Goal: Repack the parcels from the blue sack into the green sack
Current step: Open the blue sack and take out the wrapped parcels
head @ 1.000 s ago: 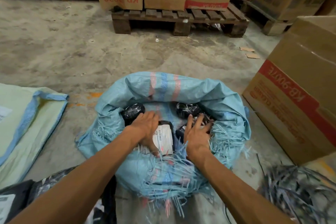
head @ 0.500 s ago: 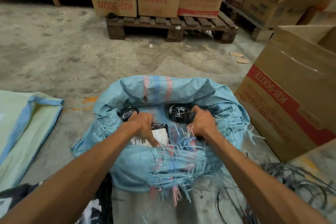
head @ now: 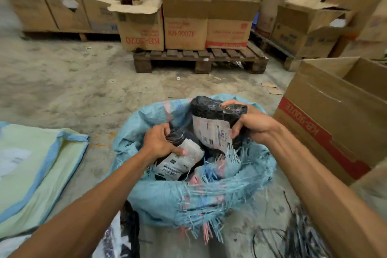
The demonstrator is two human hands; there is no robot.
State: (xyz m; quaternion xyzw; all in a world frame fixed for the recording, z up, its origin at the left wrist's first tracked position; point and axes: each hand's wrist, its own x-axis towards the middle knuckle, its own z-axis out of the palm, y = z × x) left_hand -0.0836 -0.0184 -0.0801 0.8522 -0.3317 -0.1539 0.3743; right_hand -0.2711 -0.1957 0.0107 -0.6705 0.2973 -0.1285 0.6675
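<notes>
The blue woven sack (head: 167, 197) stands open on the floor in front of me, its rim frayed. My left hand (head: 161, 142) grips a black parcel with a white label (head: 180, 161) just above the sack's opening. My right hand (head: 249, 123) holds a second black parcel with a label (head: 211, 123) raised over the sack's far rim. More dark parcels lie deeper inside, mostly hidden. The green sack (head: 31, 172), edged in blue, lies flat on the floor to the left.
A large KB-9007E carton (head: 339, 123) stands close on the right. A wooden pallet (head: 201, 58) with cartons is ahead. Black strapping (head: 303, 236) lies at lower right. A black and white parcel (head: 119, 234) sits at lower left.
Both hands have closed on parcels and lifted them up out of the blue sack; the right one has risen higher. My head has tilted up, showing more cartons.
</notes>
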